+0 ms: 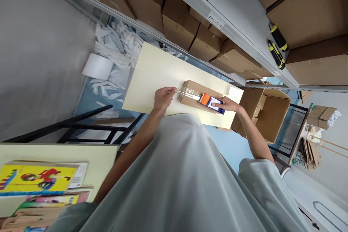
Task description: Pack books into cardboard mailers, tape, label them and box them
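Observation:
A small brown cardboard box (197, 86) lies on the pale yellow tabletop in front of me. My right hand (227, 104) is wrapped round an orange and dark blue tape dispenser (211, 103), which is over the right half of the box. Past the box's left end, my left hand (164, 98) has thumb and finger pinched on the end of a clear tape strip (187, 94). The shiny strip runs across the box from those fingers towards the dispenser. Whether the dispenser touches the box, I cannot tell.
An open large carton (268, 112) stands right of the table (154, 69). Shelves beyond it hold several cartons and two yellow-black utility knives (276, 52). White paper scraps (116, 47) and a white roll (98, 66) lie at left. Books (38, 177) rest on another table, lower left.

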A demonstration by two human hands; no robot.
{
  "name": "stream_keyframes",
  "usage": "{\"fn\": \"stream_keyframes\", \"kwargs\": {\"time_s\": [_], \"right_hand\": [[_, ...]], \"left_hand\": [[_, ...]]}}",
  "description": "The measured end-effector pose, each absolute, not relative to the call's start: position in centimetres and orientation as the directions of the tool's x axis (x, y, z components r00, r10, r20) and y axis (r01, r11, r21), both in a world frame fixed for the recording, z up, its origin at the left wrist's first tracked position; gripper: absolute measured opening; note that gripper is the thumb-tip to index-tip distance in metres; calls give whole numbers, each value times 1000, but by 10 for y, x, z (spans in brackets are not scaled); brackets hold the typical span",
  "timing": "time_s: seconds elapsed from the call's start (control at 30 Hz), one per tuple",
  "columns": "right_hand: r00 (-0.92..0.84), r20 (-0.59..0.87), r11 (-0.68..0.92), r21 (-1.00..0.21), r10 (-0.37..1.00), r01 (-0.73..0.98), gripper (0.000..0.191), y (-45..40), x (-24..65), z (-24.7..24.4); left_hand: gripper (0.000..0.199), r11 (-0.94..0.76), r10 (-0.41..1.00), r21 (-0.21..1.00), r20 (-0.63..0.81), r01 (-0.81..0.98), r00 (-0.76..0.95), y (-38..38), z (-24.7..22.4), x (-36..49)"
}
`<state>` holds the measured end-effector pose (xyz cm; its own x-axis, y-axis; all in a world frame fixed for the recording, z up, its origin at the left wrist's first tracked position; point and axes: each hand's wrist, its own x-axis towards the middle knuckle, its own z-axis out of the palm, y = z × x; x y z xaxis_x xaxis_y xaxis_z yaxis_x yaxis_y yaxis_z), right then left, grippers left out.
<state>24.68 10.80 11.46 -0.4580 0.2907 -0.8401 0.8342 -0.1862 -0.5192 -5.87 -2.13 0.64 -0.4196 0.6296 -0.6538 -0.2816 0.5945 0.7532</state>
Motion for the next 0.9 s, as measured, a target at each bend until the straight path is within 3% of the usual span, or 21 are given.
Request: {"fn": "stream_keyframes", "kwargs": {"time_s": [0.33,0.53,0.6,0.7,0.8,0.9], "right_hand": [[-461,-827,-237,-542,322,806,64,99,243,117],[-478,-809,-212,-562,342,799,65,94,244,116],[-481,-796,-185,-569,367,801,65,93,245,113],[-478,-783,-148,-569,398,809,66,90,244,112],[-474,-789,-112,-552,391,826,67,89,241,113],[-473,-793,-54,-531,384,846,67,88,236,113]], "left_hand": [[18,637,632,718,-695,-280,-344,-9,-28,-33],[37,629,688,776,-538,31,-487,-21,-22,-29],[30,594,746,789,-470,153,-473,-25,-9,-29],[45,580,794,756,-442,303,-417,-27,12,-17],[45,599,783,721,-433,349,-448,-23,24,5],[47,643,714,724,-448,250,-538,-19,23,23]]}}
